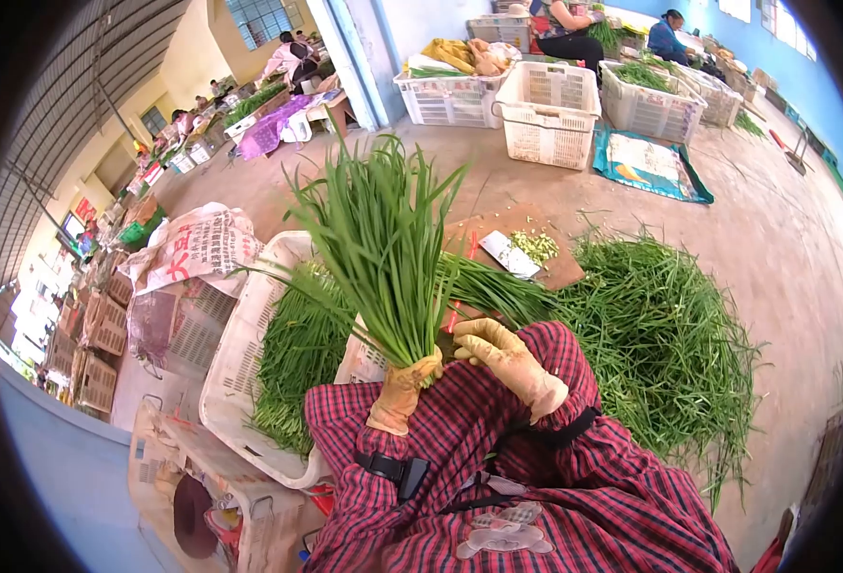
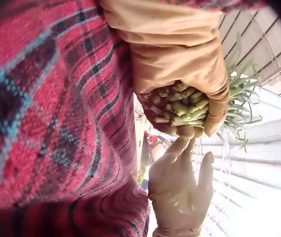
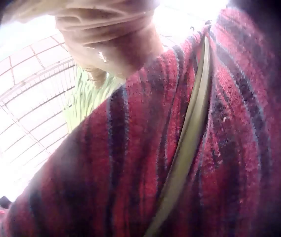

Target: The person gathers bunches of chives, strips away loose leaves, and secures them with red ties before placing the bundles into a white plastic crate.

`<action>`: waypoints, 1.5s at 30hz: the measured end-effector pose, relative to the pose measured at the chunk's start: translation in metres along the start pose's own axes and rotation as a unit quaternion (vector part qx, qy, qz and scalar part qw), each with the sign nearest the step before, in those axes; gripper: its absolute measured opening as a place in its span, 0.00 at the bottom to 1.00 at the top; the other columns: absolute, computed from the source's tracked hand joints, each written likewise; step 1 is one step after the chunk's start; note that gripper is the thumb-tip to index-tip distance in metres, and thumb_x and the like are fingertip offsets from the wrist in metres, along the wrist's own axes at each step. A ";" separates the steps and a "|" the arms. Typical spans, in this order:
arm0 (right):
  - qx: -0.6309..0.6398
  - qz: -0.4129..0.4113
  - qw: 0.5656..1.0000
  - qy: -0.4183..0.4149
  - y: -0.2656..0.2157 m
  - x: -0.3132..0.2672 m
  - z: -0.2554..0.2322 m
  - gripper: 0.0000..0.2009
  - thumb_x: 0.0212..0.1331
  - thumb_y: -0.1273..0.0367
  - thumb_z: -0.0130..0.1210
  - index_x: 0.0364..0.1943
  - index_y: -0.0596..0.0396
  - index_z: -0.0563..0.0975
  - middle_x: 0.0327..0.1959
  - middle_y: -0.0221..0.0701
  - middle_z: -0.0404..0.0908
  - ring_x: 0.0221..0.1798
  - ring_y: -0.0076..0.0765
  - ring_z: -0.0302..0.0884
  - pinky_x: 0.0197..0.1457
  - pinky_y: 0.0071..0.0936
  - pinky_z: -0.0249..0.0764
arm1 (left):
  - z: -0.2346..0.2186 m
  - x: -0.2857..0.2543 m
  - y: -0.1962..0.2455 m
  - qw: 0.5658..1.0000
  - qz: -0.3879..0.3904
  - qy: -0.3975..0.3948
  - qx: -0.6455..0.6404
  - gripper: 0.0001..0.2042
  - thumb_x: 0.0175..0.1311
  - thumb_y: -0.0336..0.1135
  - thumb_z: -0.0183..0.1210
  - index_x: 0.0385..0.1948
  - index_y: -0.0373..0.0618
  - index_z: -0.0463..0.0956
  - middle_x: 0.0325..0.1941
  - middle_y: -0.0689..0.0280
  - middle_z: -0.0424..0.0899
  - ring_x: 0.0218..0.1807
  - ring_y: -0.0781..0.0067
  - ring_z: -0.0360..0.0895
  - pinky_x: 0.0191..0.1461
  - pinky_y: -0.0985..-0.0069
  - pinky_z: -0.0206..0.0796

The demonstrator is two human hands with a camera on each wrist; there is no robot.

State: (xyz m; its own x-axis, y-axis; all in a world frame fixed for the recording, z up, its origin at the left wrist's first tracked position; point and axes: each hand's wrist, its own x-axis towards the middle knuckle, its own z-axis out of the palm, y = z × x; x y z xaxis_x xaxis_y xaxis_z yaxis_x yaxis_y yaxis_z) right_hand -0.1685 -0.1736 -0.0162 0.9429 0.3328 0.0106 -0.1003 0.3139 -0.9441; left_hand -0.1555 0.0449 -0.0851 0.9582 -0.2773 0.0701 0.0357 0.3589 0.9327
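My left hand (image 1: 404, 390), in a yellowish rubber glove, grips a thick bunch of garlic chives (image 1: 383, 248) near its base, leaves fanning upward. In the left wrist view, the cut stem ends (image 2: 185, 107) poke out between the glove's fingers. The gloved right hand (image 1: 509, 361) is just to the right of the bunch, over my lap, its fingers loosely extended. That same right hand (image 2: 180, 187) reaches with its fingertips right at the stem ends in the left wrist view. One long leaf (image 3: 187, 133) lies on the red plaid cloth in the right wrist view.
A large heap of chives (image 1: 665, 344) lies on the floor at right. More chives fill a white crate (image 1: 226, 382) at left. Ahead, trimmings and a white card (image 1: 509, 255) sit on a brown board (image 1: 565, 270). Farther back stand crates (image 1: 547, 115) and seated people.
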 end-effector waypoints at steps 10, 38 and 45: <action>-0.130 -0.104 0.980 -0.109 -0.054 -0.017 0.045 0.20 0.66 0.67 0.60 0.60 0.57 0.72 0.54 0.33 0.78 0.55 0.31 0.77 0.62 0.30 0.72 | 0.062 0.027 0.090 0.989 0.047 0.021 0.137 0.18 0.60 0.33 0.65 0.52 0.43 0.76 0.47 0.62 0.83 0.45 0.65 0.81 0.51 0.71 0.75; -0.346 0.146 0.923 -0.079 0.006 0.063 -0.111 0.33 0.46 0.65 0.73 0.60 0.54 0.74 0.47 0.30 0.85 0.46 0.24 0.81 0.54 0.25 0.77 | 0.049 0.143 -0.013 0.518 0.291 -0.237 0.768 0.23 0.58 0.38 0.55 0.58 0.52 0.72 0.37 0.71 0.78 0.39 0.72 0.76 0.42 0.72 0.64; -0.493 0.157 0.852 -0.076 -0.006 0.130 -0.134 0.23 0.45 0.65 0.67 0.48 0.57 0.78 0.37 0.39 0.86 0.40 0.38 0.84 0.48 0.31 0.79 | 0.039 0.176 0.003 0.662 0.278 -0.075 0.692 0.44 0.37 0.28 0.70 0.66 0.46 0.65 0.56 0.59 0.76 0.59 0.57 0.73 0.66 0.65 0.61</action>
State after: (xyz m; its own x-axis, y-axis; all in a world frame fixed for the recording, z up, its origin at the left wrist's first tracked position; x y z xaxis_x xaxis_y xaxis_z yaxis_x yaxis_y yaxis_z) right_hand -0.0031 -0.2512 -0.0536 0.8590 0.3985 -0.3215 0.0473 -0.6870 -0.7251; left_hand 0.0019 -0.0374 -0.0561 0.6712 -0.5683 0.4760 -0.7050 -0.6879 0.1726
